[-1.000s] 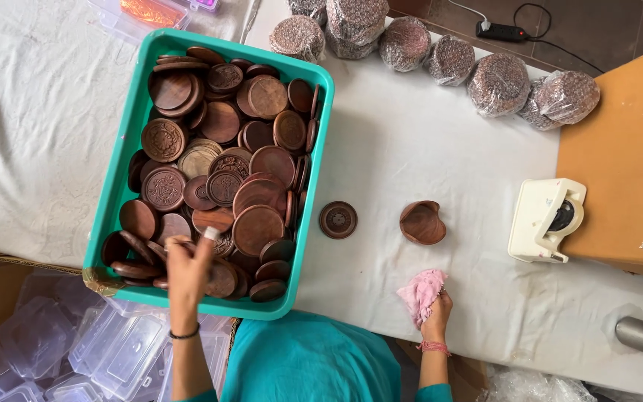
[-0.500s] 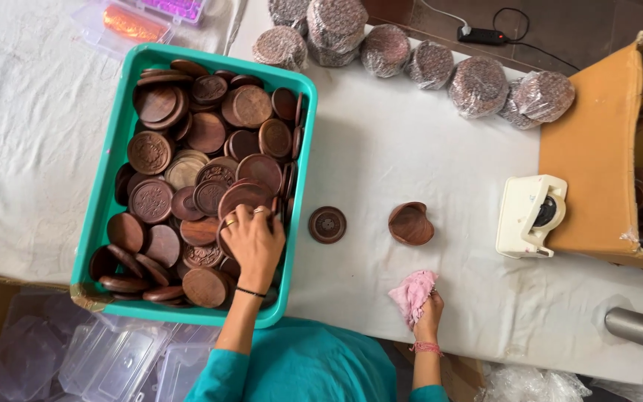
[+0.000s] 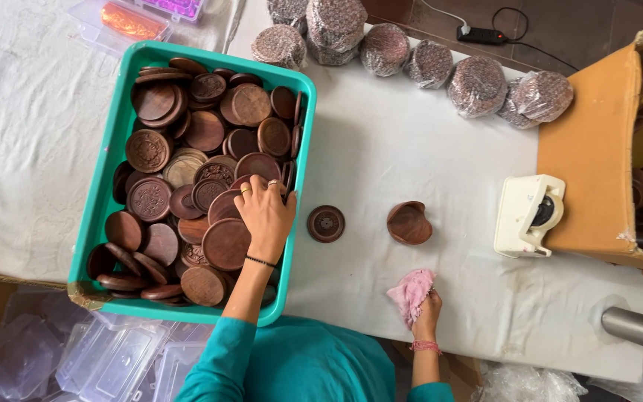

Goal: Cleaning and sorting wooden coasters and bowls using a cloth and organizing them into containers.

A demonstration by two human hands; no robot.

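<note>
White cloth covers the desk [image 3: 426, 149] where we work. Our left hand [image 3: 266, 216] lies palm down inside the teal crate [image 3: 106, 186], fingers spread over the wooden discs [image 3: 187, 171] near its right wall, gripping none that we can see. Right of the crate sit a small round lid [image 3: 326, 223] and a wooden bowl [image 3: 408, 222]. Below the bowl, our right hand [image 3: 427, 307] is clamped on a pink cloth [image 3: 411, 292].
</note>
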